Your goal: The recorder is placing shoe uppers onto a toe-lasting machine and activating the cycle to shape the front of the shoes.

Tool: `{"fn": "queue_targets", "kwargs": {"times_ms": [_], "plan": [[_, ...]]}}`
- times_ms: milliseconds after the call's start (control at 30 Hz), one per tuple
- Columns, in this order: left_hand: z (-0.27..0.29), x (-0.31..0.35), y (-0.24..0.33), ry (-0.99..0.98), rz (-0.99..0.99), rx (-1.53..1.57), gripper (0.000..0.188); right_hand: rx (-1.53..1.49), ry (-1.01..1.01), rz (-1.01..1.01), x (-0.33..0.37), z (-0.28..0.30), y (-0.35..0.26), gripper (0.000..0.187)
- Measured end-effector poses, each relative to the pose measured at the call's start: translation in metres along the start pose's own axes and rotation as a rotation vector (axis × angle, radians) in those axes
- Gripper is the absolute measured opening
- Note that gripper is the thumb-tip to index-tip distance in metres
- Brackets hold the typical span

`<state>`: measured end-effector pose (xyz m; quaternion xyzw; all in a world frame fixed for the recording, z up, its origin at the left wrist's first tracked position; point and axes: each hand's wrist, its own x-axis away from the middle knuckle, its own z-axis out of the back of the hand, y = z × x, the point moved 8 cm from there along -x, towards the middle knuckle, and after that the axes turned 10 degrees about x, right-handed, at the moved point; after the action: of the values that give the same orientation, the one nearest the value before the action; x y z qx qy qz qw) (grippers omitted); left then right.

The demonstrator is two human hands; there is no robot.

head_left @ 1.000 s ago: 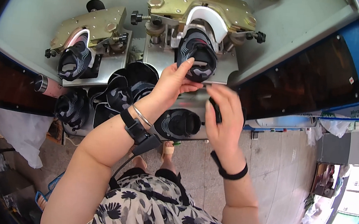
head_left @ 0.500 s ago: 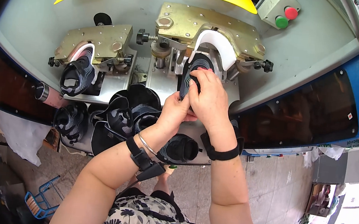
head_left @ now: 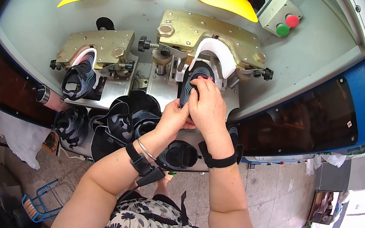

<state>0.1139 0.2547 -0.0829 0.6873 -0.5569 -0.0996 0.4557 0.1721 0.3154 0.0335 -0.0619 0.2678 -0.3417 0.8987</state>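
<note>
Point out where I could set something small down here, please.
Bare steel shows on the right plate, left of the held shoe, and on the left plate, right of the dark slot beside its shoe. The front ledge is crowded with bunched shoes.

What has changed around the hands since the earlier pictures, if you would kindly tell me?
The right hand, apart from the shoe a second ago, has moved left and forward onto it, joining the left hand. The view has tilted up, bringing the right yellow flap into view. The left hand stays at the shoe's near end, and the left press still has its striped shoe.
</note>
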Motion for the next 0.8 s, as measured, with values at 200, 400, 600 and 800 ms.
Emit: {"fn": "queue_targets", "kwargs": {"times_ms": [200, 400, 600, 800], "plan": [[0.002, -0.001, -0.001, -0.006, -0.007, -0.037, 0.041, 0.001, -0.008, 0.001, 0.000, 0.001, -0.001, 0.022], [0.002, 0.001, 0.001, 0.009, -0.007, -0.076, 0.043, 0.010, -0.013, -0.004, 0.000, 0.002, -0.002, 0.022], [0.000, -0.001, 0.003, 0.001, -0.019, -0.034, 0.039, 0.033, 0.016, 0.012, 0.000, 0.001, 0.000, 0.022], [0.004, 0.001, 0.007, 0.007, -0.044, -0.012, 0.042, 0.026, -0.057, -0.020, -0.011, 0.005, -0.003, 0.023]]}}
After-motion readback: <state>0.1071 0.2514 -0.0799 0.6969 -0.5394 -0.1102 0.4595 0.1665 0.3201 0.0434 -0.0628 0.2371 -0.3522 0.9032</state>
